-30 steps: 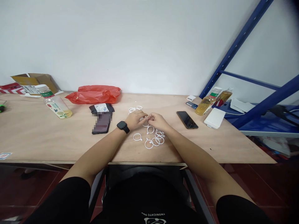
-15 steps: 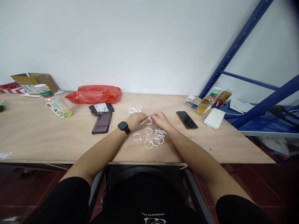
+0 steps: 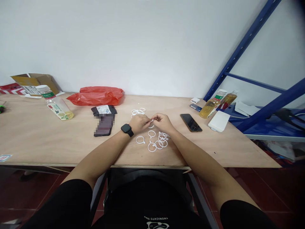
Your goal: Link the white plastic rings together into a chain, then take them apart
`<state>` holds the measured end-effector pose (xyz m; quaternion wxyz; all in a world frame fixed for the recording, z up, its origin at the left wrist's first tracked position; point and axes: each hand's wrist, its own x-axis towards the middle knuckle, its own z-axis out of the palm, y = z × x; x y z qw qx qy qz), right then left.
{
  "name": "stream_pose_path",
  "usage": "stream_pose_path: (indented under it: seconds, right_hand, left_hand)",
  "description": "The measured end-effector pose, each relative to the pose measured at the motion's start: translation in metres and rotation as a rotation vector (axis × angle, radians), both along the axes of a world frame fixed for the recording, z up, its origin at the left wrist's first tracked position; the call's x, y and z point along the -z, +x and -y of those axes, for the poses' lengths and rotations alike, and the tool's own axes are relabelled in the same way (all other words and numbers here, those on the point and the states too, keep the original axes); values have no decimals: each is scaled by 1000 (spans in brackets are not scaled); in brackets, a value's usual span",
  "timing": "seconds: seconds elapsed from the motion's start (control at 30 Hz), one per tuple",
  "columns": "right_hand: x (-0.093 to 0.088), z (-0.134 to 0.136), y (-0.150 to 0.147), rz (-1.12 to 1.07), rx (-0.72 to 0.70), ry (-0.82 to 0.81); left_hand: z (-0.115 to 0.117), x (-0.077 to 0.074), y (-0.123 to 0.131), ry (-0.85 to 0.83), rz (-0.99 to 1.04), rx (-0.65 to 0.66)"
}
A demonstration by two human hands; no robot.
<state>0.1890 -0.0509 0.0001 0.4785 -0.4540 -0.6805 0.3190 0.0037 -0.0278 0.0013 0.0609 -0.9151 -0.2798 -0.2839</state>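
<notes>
My left hand (image 3: pixel 140 122), with a black watch on the wrist, and my right hand (image 3: pixel 161 121) meet over the wooden table (image 3: pixel 47 140), both pinching one white plastic ring (image 3: pixel 151 122) between their fingertips. Just below the hands lies a cluster of several white rings (image 3: pixel 157 142), with a single ring (image 3: pixel 140 139) apart on its left. A second small pile of white rings (image 3: pixel 138 112) lies just beyond my left hand.
A black pouch and phone (image 3: pixel 104 120) lie to the left, with a red plastic bag (image 3: pixel 96 96), a tipped bottle (image 3: pixel 56 105) and a cardboard box (image 3: pixel 33 83) behind. On the right are a dark phone (image 3: pixel 191 122), a white power bank (image 3: pixel 218 121), two drink bottles (image 3: pixel 214 102) and blue shelving (image 3: pixel 267 108).
My hands have shifted slightly away from me and upward while staying together on the ring. The rings on the table have not moved.
</notes>
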Motion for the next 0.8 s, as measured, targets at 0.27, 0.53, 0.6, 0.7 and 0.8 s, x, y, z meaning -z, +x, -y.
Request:
stream_pose_path:
  seconds: [0.27,0.53,0.6,0.7,0.8]
  right_hand:
    - [2,-2,-2,39,48,13]
    - [-3,-2,2,65,37,61]
    - [-5,-2,7,66,39,73]
    - [-8,1,15,195,-129,-23]
    - [-9,8,18,346,-444,-259]
  left_hand:
    - [4,-1,3,18,-25,-2]
    - [-2,5,3,-47,72,-62]
    - [-7,5,-3,-77,158,-148]
    - [-17,5,-16,-116,276,-268]
    - [-27,8,-28,-136,322,-386]
